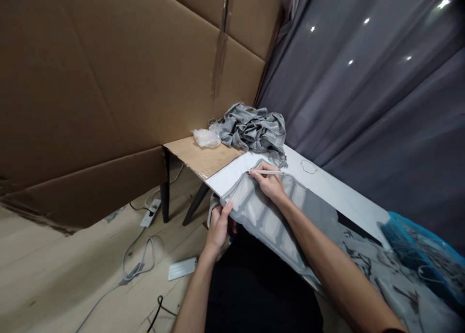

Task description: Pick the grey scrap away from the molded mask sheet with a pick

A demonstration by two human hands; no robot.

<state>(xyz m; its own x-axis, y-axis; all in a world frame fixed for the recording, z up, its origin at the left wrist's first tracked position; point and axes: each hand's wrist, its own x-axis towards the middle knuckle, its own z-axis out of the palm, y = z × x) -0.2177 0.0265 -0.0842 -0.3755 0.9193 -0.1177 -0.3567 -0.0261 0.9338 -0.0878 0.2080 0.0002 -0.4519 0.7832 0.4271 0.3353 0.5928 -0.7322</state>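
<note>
A flat piece of grey fabric (261,207) with pale panels and darker strips lies over the near edge of the white table (228,173). My left hand (219,226) pinches the fabric's left corner between thumb and fingers at the table edge. On the fabric's upper part rests my right hand (271,184), closed around a slim white pen (269,172). The pen lies nearly level, and its tip end, to the left by the fingertips, meets the fabric's upper edge. What exactly the tip touches is too small to make out.
Behind the hands sits a crumpled grey cloth heap (254,129) beside a clear plastic bag (207,137). A blue basket (425,255) stands right, near loose grey scraps (392,284). Cardboard (127,81) rises left; a grey curtain (363,91) hangs behind. A power strip (150,213) lies on the floor.
</note>
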